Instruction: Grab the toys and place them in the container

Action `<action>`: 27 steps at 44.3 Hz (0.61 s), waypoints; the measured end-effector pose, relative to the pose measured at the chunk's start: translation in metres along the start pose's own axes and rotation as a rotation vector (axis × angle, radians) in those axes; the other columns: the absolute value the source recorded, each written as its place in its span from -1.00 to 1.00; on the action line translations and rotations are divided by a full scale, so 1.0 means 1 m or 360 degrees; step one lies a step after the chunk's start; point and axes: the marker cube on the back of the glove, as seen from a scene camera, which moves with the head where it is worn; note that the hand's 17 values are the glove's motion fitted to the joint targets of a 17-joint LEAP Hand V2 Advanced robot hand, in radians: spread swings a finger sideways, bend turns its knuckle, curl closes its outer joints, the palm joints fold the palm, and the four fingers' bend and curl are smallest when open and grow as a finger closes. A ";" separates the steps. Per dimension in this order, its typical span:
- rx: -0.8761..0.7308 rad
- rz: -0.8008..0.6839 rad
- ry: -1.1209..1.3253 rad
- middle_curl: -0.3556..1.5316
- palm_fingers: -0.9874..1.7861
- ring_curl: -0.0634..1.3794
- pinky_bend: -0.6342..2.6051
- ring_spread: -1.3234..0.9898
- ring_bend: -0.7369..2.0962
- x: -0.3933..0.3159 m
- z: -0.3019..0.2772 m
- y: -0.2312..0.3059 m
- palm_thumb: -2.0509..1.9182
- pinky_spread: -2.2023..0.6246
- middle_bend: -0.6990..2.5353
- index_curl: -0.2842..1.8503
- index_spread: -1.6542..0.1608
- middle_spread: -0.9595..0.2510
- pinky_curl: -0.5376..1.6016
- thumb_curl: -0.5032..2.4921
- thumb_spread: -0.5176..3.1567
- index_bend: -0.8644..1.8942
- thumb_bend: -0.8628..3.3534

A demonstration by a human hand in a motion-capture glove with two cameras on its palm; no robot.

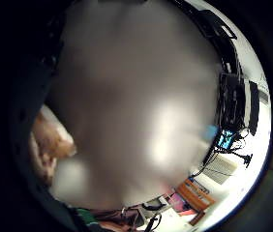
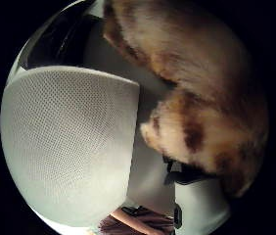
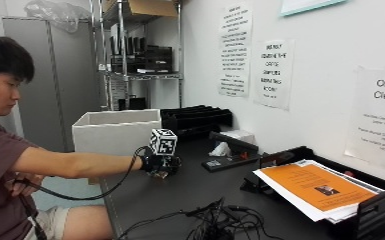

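Outside view: gloved right hand low over the dark table, just in front of the white fabric container; a scrap of tan shows beneath it; finger state cannot be told here

Thumb side palm view: tan-and-brown plush toy close against the palm, apparently held; container wall just beside it, so the drop lies that way

Little finger side palm view: a pale blur fills it; plush at the edge

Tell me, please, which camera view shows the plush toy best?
The right thumb side palm view: the brown and cream plush toy fills much of it, beside the white container. The little finger side view shows only its edge. In the outside view the gloved right hand hides it.
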 end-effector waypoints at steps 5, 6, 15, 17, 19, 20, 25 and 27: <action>0.0027 -0.0002 0.0007 -0.06 -0.08 -0.25 0.10 -0.05 0.27 -0.002 0.000 -0.002 0.17 0.40 -0.20 -0.68 0.74 0.49 -0.10 -0.41 0.04 -0.33 -0.58; 0.0036 -0.0001 0.0009 -0.06 -0.10 -0.25 0.10 -0.06 0.28 -0.002 0.000 -0.002 0.17 0.39 -0.20 -0.68 0.74 0.48 -0.10 -0.41 0.04 -0.33 -0.58; 0.0102 0.0015 -0.0019 0.02 0.11 -0.14 0.12 -0.12 0.41 -0.004 -0.003 -0.005 0.23 0.33 -0.13 -0.64 0.67 0.36 -0.07 -0.40 0.08 -0.22 -0.55; 0.0116 0.0019 -0.0033 0.05 0.15 -0.12 0.11 -0.13 0.42 -0.004 -0.003 -0.006 0.25 0.33 -0.10 -0.62 0.66 0.33 -0.07 -0.39 0.08 -0.19 -0.55; 0.0129 0.0020 -0.0049 0.07 0.16 -0.10 0.11 -0.14 0.44 -0.004 -0.003 -0.007 0.26 0.32 -0.09 -0.61 0.64 0.30 -0.06 -0.38 0.08 -0.18 -0.54; 0.0134 0.0021 -0.0057 0.08 0.20 -0.10 0.10 -0.14 0.44 -0.003 -0.004 -0.008 0.28 0.32 -0.08 -0.60 0.63 0.28 -0.06 -0.37 0.07 -0.14 -0.54; 0.0129 0.0015 -0.0094 0.13 0.25 -0.07 0.10 -0.16 0.43 -0.002 -0.004 -0.011 0.33 0.31 -0.04 -0.55 0.60 0.22 -0.05 -0.33 0.01 -0.03 -0.53; 0.0121 0.0012 -0.0099 0.15 0.26 -0.06 0.10 -0.16 0.44 -0.001 -0.004 -0.011 0.34 0.30 -0.02 -0.53 0.59 0.20 -0.04 -0.31 -0.01 0.01 -0.53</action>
